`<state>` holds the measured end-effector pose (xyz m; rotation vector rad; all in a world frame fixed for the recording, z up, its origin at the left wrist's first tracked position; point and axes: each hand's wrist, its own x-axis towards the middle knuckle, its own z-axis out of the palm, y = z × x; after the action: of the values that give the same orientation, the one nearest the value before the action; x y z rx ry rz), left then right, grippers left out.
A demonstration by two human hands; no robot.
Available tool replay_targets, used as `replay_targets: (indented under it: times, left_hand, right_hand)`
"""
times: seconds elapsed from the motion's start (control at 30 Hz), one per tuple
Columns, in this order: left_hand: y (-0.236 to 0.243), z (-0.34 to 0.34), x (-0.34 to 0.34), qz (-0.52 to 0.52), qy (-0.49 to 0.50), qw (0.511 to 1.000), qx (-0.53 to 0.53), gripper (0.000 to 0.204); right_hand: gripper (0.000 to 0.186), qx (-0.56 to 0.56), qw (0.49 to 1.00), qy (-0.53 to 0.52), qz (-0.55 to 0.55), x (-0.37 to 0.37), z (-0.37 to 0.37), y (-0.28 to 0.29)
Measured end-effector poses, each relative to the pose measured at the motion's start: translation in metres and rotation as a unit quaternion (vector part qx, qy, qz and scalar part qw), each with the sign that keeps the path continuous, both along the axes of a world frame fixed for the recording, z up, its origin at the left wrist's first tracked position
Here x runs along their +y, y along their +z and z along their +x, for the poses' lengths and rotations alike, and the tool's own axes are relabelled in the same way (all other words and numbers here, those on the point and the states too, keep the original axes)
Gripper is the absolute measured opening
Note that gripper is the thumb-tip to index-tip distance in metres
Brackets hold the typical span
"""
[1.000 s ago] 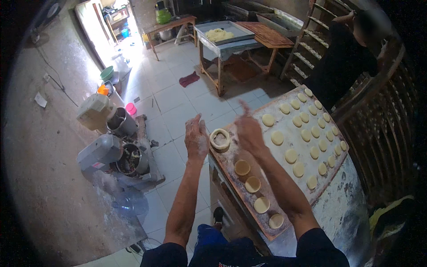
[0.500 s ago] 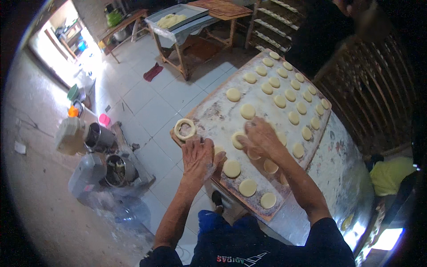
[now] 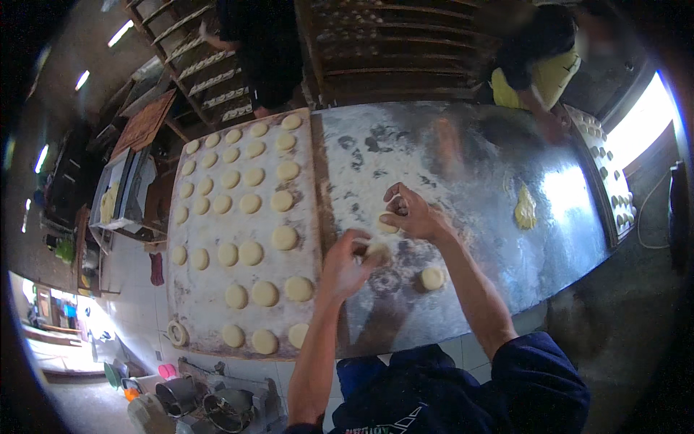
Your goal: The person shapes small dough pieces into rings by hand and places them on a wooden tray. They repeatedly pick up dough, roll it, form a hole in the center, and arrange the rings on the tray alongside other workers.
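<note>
On the floured metal worktop (image 3: 506, 275), my left hand (image 3: 347, 264) is closed on a blurred pale dough piece (image 3: 378, 253). Above it and to the right, my right hand (image 3: 410, 213) has its fingers curled, with a round pale dough piece (image 3: 387, 224) at the thumb. A separate dough lump (image 3: 432, 278) lies below my hands. To the left, a floured board (image 3: 202, 289) holds several dough discs (image 3: 285, 237) and, at its near corner, a dough ring (image 3: 177, 333).
Two other people (image 3: 260, 50) (image 3: 535, 58) stand across the worktop beside racks (image 3: 405, 36). A tray of shaped pieces (image 3: 603, 159) is at far right, a yellow smear (image 3: 526, 208) on the metal. Mixers (image 3: 228, 405) stand at lower left; a side table (image 3: 141, 130) is at upper left.
The view has swung right onto the metal worktop. My hands have moved from the board's discs to dough on the metal, and more discs lie at the board's near end.
</note>
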<state>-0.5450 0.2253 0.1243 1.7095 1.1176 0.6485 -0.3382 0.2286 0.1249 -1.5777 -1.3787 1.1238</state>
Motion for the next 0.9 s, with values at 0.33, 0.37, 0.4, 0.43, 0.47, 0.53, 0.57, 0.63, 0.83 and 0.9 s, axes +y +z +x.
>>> replay_targets:
  times: [0.33, 0.37, 0.4, 0.43, 0.47, 0.53, 0.57, 0.63, 0.83, 0.9]
  left_hand:
    - [0.013, 0.098, -0.05, -0.097, 0.051, 0.984, -0.143, 0.043]
    - [0.014, 0.102, -0.057, -0.12, 0.096, 0.978, -0.139, 0.044]
    - [0.013, 0.105, -0.063, -0.117, 0.123, 0.969, -0.179, 0.048]
    - [0.013, 0.105, -0.068, -0.041, 0.104, 0.975, -0.194, 0.051]
    - [0.013, 0.103, -0.074, 0.019, 0.086, 0.981, -0.171, 0.054]
    - [0.017, 0.095, -0.083, -0.028, 0.057, 0.987, -0.148, 0.067]
    - [0.021, 0.086, -0.087, -0.069, 0.038, 0.995, -0.06, 0.073]
    - [0.036, 0.067, -0.092, 0.009, 0.057, 0.998, 0.006, 0.081]
    - [0.05, 0.037, -0.083, 0.046, 0.031, 0.998, 0.04, 0.087]
    - [0.039, 0.015, -0.078, 0.002, -0.017, 0.999, -0.052, 0.083]
  right_hand:
    - [0.035, 0.058, 0.992, 0.048, 0.101, -0.1, 0.063, -0.008]
    - [0.033, 0.103, 0.992, 0.025, 0.074, -0.103, 0.06, -0.007]
    - [0.031, 0.141, 0.989, 0.021, 0.041, -0.105, 0.059, -0.005]
    - [0.029, 0.193, 0.98, 0.039, 0.005, -0.106, 0.056, -0.002]
    - [0.027, 0.223, 0.974, 0.03, 0.0, -0.107, 0.054, 0.002]
    - [0.024, 0.281, 0.957, 0.072, 0.008, -0.11, 0.051, 0.009]
    - [0.023, 0.294, 0.951, 0.098, 0.026, -0.11, 0.05, 0.011]
    - [0.025, 0.167, 0.98, 0.091, 0.062, -0.111, 0.043, 0.013]
    - [0.021, -0.247, 0.916, 0.062, 0.31, -0.089, -0.005, 0.003]
    - [0.04, -0.179, 0.964, 0.126, 0.149, -0.082, -0.015, 0.003]
